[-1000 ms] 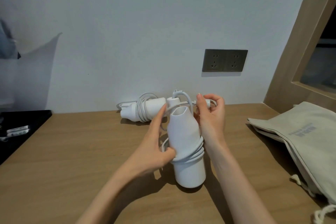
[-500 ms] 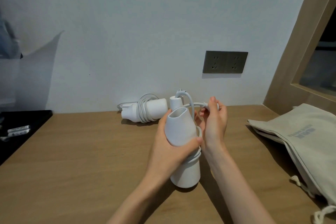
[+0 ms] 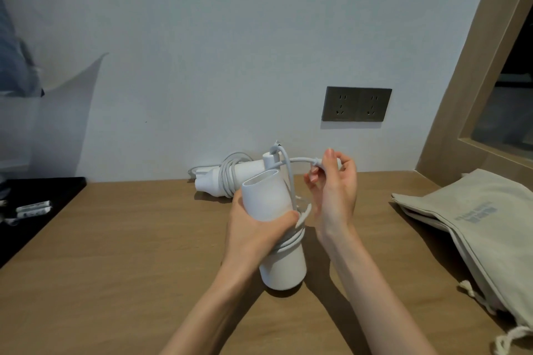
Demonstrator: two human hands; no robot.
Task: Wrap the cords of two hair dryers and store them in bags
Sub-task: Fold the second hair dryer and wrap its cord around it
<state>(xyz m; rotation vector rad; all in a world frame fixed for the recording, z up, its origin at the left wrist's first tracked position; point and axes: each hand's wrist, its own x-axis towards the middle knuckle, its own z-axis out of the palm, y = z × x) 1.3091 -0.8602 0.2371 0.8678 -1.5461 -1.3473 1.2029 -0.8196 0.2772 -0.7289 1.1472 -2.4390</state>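
Room: a pale plain wall (image 3: 230,37) behind a wooden table (image 3: 129,268); a dark double socket plate (image 3: 356,104) sits on the wall to the right of centre, and a slanted wooden frame (image 3: 461,95) stands at the far right.
Bags: two beige cloth bags (image 3: 476,225) lie flat, one on the other, at the right edge of the table, with faint print on the upper one. A drawstring (image 3: 473,294) trails from their near end. Their insides are hidden; both dryers are outside them and well apart from them.
Held hair dryer: the white held hair dryer (image 3: 284,268) stands near the middle of the table, wide end down and seemingly touching the wood, flat nozzle opening up and tilted toward the wall.
Cord: the white cord (image 3: 291,241) is coiled several turns round the dryer's waist, then rises along its right side in a loop and runs right at nozzle height.
Left hand: the left hand (image 3: 253,228) grips the dryer body just below the nozzle, thumb across the front beside the coils.
Right hand: the right hand (image 3: 334,193) is raised just right of the dryer, its fingers curled and pinching the free end of the cord.
Second hair dryer: the second hair dryer (image 3: 245,173) lies on its side at the back of the table against the wall, just behind the held one, with its wound cord (image 3: 226,176) already looped round its body.
Left edge: a black surface (image 3: 37,190) adjoins the table and carries a few small white tubes (image 3: 33,209).
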